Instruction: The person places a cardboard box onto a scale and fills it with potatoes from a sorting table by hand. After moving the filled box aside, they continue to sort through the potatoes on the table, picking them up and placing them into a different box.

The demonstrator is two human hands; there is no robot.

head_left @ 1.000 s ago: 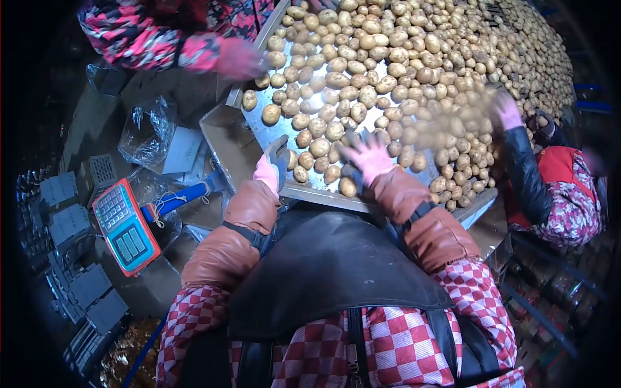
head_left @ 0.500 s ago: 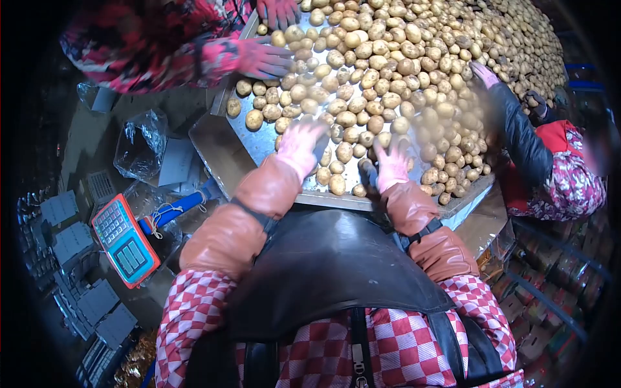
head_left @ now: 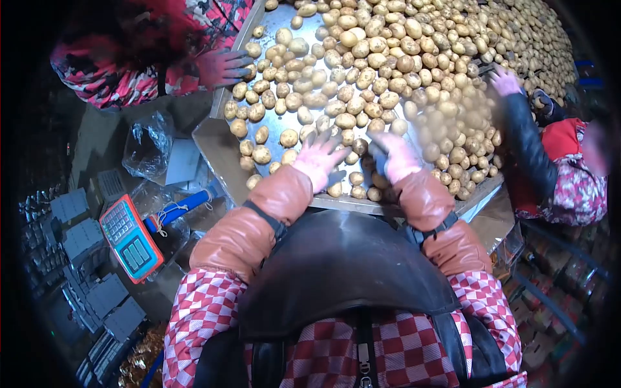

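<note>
Both my hands wear pink gloves with grey finger fronts and are among the potatoes [head_left: 346, 121] at the near edge of a metal sorting table [head_left: 284, 123]. My left hand [head_left: 320, 158] lies with fingers spread, palm down, touching potatoes near the front rim. Just to its right, my right hand [head_left: 398, 158] is turned inward, its fingers stretched toward the left beside a few potatoes. Neither hand is visibly wrapped round a potato. The undersides of both hands are hidden.
At upper left a co-worker's gloved hand [head_left: 223, 68] rests at the table's edge. Another person's hand [head_left: 504, 82] is in the pile at right. A scale display [head_left: 131, 239] on a blue post [head_left: 184, 210] stands at left, near a plastic-lined box [head_left: 149, 145].
My left hand has moved right and slightly down; my right hand has turned inward. The co-worker's hand at upper left has drawn back leftward, and their other hand has left view. Potatoes at left have shifted.
</note>
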